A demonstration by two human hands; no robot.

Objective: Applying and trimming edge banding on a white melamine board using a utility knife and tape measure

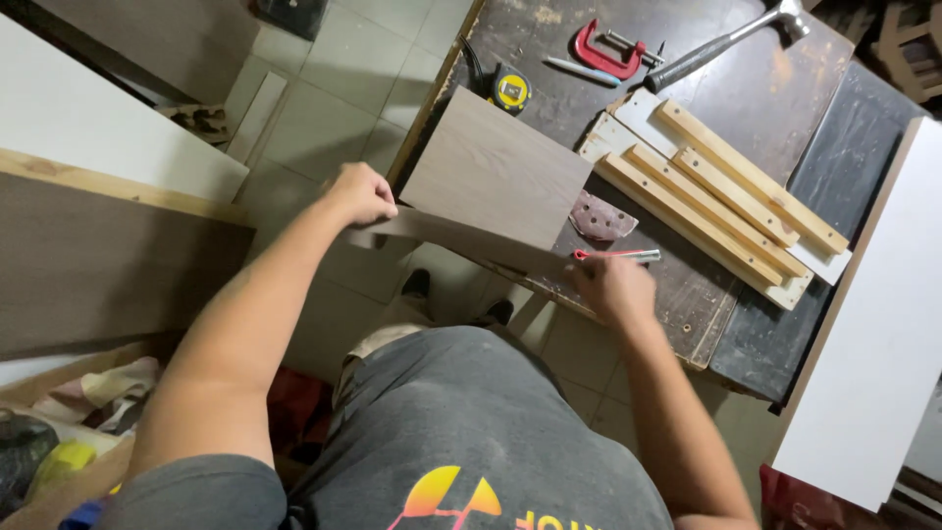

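Left hand clamps the near-left corner of the grey laminate board, pinning it half off the table edge; right hand is closed around a red-handled pencil at the board's near edge, apparently to mark it; sandpaper scrap just beyond

tape measure — round yellow label on black case | far bench edge | no packages, signs, screens

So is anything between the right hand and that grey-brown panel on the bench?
Nothing visible. The right hand, with a red-tipped pencil, sits at the grey-brown panel near edge. The left hand grips its left corner.
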